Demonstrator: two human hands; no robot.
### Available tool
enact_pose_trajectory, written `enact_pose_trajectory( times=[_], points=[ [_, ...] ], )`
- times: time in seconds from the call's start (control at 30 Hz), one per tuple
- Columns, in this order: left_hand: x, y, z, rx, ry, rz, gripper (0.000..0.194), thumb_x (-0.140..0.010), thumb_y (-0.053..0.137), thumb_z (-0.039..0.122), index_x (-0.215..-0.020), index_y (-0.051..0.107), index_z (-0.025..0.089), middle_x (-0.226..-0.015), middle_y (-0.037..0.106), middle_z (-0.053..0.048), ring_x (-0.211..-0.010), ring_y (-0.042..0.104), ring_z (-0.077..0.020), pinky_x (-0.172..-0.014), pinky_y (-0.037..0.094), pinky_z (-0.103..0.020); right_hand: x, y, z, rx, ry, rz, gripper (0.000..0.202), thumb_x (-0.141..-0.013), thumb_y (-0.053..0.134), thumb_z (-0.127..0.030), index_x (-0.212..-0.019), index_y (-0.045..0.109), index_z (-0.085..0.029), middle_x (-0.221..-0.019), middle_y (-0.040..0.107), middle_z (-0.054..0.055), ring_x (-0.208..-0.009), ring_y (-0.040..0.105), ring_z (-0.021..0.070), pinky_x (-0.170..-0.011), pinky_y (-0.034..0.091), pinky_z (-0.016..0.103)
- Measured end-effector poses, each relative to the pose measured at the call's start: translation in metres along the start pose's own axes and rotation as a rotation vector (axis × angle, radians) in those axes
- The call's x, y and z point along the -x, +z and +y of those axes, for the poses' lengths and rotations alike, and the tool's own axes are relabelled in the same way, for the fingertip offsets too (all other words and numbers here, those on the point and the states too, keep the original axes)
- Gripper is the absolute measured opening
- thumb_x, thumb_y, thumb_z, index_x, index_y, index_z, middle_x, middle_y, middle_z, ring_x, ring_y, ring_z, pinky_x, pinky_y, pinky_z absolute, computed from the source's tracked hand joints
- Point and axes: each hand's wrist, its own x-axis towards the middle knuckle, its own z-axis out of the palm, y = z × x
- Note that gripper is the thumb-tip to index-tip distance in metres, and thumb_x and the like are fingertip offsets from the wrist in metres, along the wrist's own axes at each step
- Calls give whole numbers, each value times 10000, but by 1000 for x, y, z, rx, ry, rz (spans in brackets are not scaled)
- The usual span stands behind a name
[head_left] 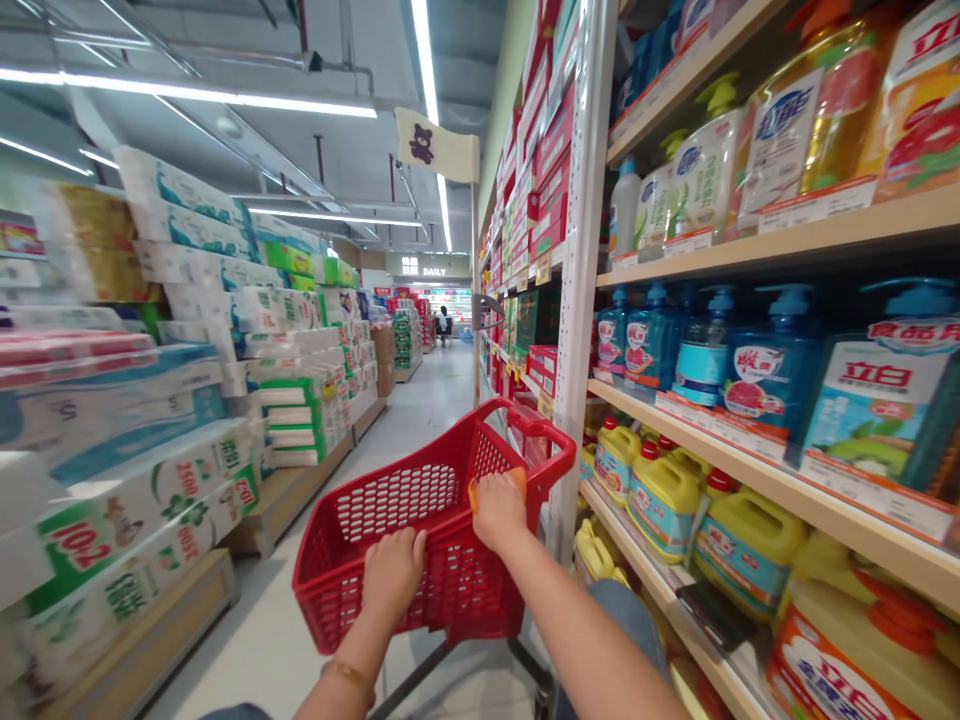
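A small red plastic shopping cart (390, 500) with perforated basket walls stands turned at an angle in front of me. My left hand (394, 572) is closed over the near rim of its basket. My right hand (499, 512) is also at the near rim, towards the cart's right end, its fingers wrapped round an orange item (517, 479). Only the edges of that item show, so its kind is unclear. The cart's red handle (551, 432) rises beyond my right hand. A pole at that end carries a cream flag (437, 148) with a brown bear.
Close on the right, shelves hold blue pump bottles (761, 360) and yellow detergent jugs (664, 500). A white perforated shelf post (577, 250) stands beside the cart. Stacked tissue packs (150, 510) line the left. The pale aisle floor (427, 385) runs ahead, with a person (444, 320) far off.
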Motion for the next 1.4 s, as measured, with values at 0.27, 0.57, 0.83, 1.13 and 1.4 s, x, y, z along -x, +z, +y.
enact_pose_trajectory(
  times=[0.27, 0.57, 0.83, 1.13, 1.4],
  points=[
    [14, -22, -10, 30, -145, -329, 618, -916, 207, 600, -915, 664, 184, -891, 734, -143, -894, 686, -319, -783, 454, -438, 13, 37, -21, -218, -301, -68, 230, -884, 525, -343, -1018, 598, -170, -1016, 663, 77, -991, 563, 215, -926, 333, 340],
    [49, -25, -27, 30, -177, -387, 566, -928, 244, 552, -1040, 662, 187, -892, 744, -141, -839, 706, -282, -724, 478, -370, 20, 49, -35, -263, -316, -73, 273, -892, 535, -375, -1083, 584, -186, -1048, 660, 56, -1023, 552, 206, -975, 321, 343],
    [70, -5, -48, 201, 219, -69, 546, -939, 309, 553, -675, 653, 221, -745, 711, -47, -770, 641, -201, -778, 417, -337, 13, 45, -22, -225, -115, -50, 242, -898, 514, -331, -1041, 614, -163, -1066, 657, 91, -1044, 548, 230, -969, 324, 364],
    [87, -3, -24, 295, 489, 36, 317, -962, 386, 398, -859, 636, 231, -833, 683, -25, -796, 593, -172, -790, 391, -332, 35, 47, -25, -216, -253, -147, 257, -911, 495, -384, -999, 628, -182, -995, 680, 67, -972, 571, 220, -928, 355, 355],
    [80, 11, -22, 218, 255, 102, 340, -927, 439, 489, -793, 615, 231, -854, 665, -9, -878, 572, -193, -861, 349, -372, 43, 45, 3, -180, -144, -116, 231, -898, 504, -313, -1028, 624, -164, -1034, 661, 97, -1032, 545, 224, -1001, 299, 371]
  ],
)
